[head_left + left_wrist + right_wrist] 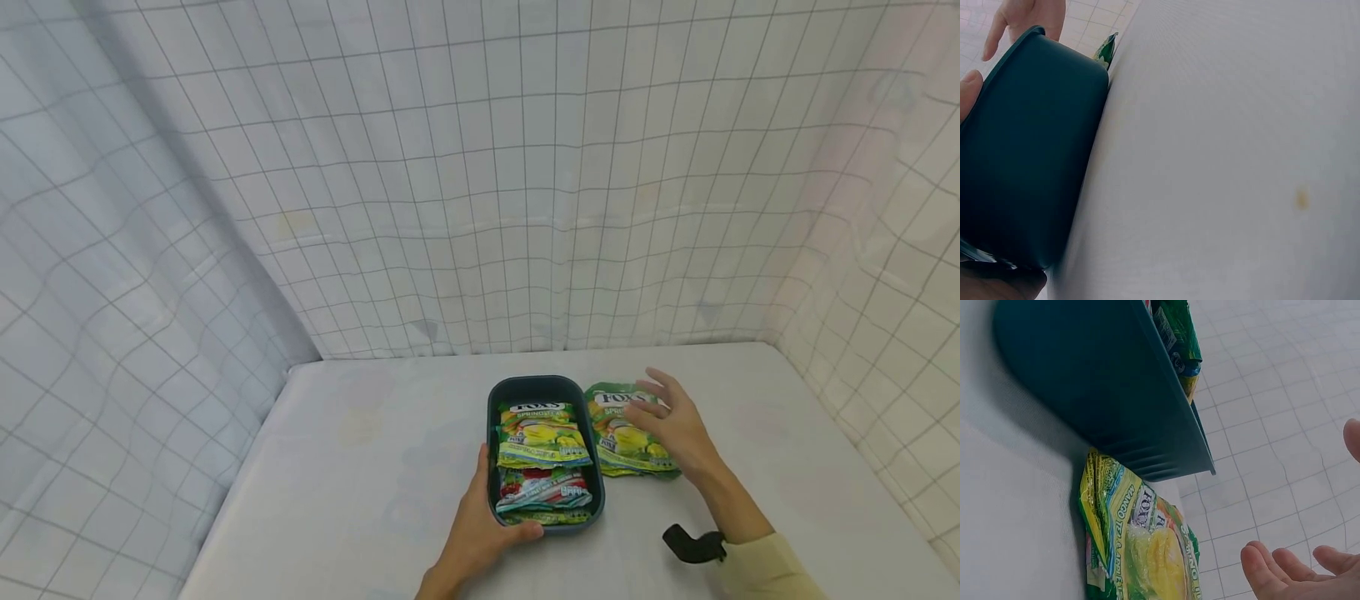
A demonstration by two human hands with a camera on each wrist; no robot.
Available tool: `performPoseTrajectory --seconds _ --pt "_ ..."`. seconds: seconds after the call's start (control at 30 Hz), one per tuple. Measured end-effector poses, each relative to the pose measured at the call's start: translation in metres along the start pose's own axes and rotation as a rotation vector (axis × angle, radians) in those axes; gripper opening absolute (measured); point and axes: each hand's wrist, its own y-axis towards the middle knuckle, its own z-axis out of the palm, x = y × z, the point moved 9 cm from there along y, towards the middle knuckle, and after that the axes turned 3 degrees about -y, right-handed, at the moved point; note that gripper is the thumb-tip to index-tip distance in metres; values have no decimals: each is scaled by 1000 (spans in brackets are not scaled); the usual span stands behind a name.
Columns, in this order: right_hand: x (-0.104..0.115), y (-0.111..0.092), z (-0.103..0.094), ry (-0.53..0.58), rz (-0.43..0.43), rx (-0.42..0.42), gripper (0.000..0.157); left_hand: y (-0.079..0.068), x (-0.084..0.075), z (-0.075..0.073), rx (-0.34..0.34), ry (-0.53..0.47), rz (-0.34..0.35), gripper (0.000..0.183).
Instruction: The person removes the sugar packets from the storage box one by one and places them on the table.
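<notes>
A dark teal plastic bin (pixel 534 388) stands on the table with several candy bags inside. Green-yellow Fox's bags (pixel 543 442) lie above a red and blue bag (pixel 543 490), and a green edge shows at the near end. My left hand (pixel 474 523) grips the bin's near left corner, thumb over the near rim and fingers along the left wall. Another green Fox's candy bag (pixel 617 429) lies on the table against the bin's right side. Above that bag hovers my right hand (pixel 675 425), fingers spread and loosely bent, holding nothing; the right wrist view shows it apart from the bag (pixel 1154 544).
The white table (pixel 360 467) reaches back to a white grid-patterned curtain (pixel 510 208), which also rises on the left and right. A black strap piece (pixel 693 546) sticks out from my right wrist beside a pale yellow sleeve (pixel 768 567).
</notes>
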Motion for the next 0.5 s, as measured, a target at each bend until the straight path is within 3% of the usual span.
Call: performPoseTrajectory --seconds 0.5 --pt "16 5 19 63 -33 32 84 0 0 1 0 -16 7 132"
